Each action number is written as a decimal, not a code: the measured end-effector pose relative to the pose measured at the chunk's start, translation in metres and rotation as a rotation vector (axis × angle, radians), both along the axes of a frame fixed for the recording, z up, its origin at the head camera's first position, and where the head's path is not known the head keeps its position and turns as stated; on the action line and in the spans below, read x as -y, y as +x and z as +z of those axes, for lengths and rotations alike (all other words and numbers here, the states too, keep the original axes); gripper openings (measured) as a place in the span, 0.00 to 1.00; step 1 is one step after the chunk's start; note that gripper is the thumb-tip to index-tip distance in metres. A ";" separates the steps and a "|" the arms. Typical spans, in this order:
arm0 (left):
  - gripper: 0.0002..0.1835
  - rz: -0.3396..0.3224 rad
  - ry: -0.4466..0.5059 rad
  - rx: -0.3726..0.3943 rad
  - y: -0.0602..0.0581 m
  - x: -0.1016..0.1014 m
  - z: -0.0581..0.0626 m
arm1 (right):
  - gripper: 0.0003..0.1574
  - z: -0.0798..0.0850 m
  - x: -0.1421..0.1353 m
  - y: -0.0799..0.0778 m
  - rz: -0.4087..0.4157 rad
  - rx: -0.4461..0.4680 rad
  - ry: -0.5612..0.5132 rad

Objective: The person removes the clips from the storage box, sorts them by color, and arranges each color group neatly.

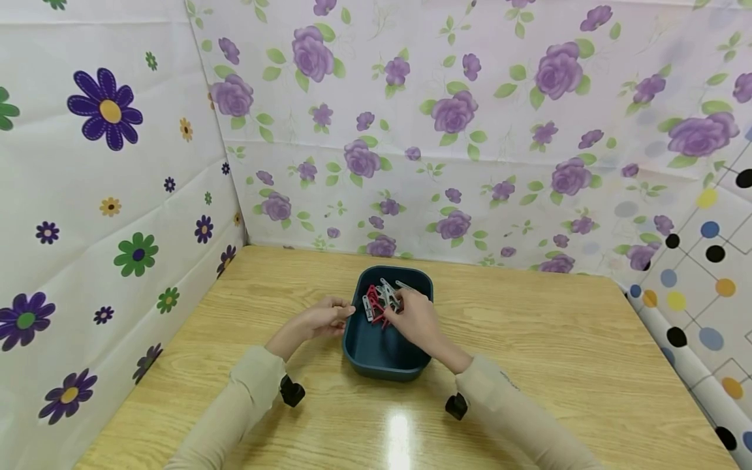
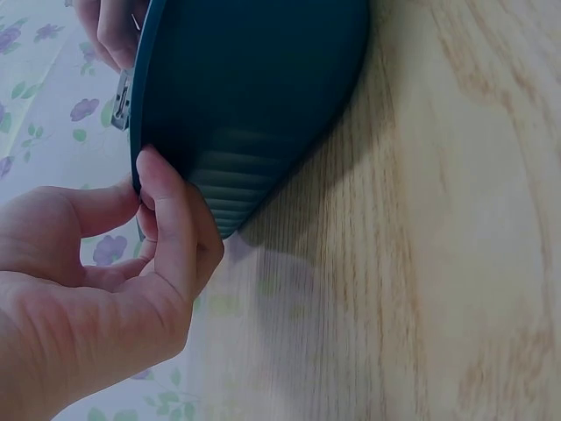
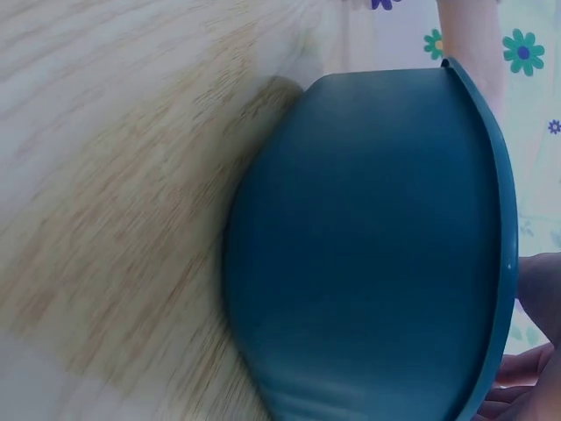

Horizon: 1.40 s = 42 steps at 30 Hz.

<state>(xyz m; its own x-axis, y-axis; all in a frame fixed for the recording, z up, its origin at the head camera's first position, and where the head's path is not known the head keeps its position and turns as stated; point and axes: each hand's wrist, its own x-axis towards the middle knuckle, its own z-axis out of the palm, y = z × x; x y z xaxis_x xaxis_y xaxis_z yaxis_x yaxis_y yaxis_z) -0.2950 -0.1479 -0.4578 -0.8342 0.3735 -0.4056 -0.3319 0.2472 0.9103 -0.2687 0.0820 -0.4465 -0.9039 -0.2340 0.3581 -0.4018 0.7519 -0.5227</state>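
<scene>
A dark teal plastic bin [image 1: 382,346] with rounded corners stands on the wooden table, holding a small heap of white and red clothespins [image 1: 370,297] toward its far end. My left hand [image 1: 322,318] pinches the bin's left rim between thumb and fingers, seen close up in the left wrist view. Reaching over the right side, my right hand [image 1: 416,320] has its thumb and fingertips around a pale clothespin [image 1: 388,292] at the heap. In the left wrist view a grey clothespin [image 2: 121,101] shows just past the rim, beside the right fingers. The right wrist view mostly shows the bin's outer wall [image 3: 368,228].
The light wooden table [image 1: 529,339] stretches to both sides of the bin. Behind it hangs a cloth with purple roses [image 1: 452,114]; patterned sheets with flowers [image 1: 108,111] and coloured dots [image 1: 711,339] border the left and right.
</scene>
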 end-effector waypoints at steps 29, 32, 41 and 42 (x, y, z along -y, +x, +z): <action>0.21 -0.030 0.026 -0.003 0.000 0.002 -0.001 | 0.16 -0.004 -0.038 -0.015 -0.151 -0.107 -0.053; 0.21 -0.033 0.027 -0.001 -0.001 0.002 -0.002 | 0.17 -0.003 -0.042 -0.016 -0.170 -0.093 -0.040; 0.19 -0.048 0.031 -0.002 -0.001 0.002 -0.001 | 0.16 0.000 -0.055 -0.021 -0.229 -0.034 -0.016; 0.19 -0.053 0.035 -0.004 -0.001 0.001 -0.001 | 0.16 0.000 -0.056 -0.021 -0.232 -0.029 -0.017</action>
<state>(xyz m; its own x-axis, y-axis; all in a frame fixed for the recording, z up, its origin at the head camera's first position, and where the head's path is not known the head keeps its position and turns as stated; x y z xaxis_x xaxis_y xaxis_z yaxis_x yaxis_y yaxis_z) -0.2958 -0.1493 -0.4584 -0.8144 0.4311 -0.3885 -0.3161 0.2319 0.9200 -0.2902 0.1381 -0.4469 -0.9222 -0.0148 0.3865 -0.2341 0.8169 -0.5272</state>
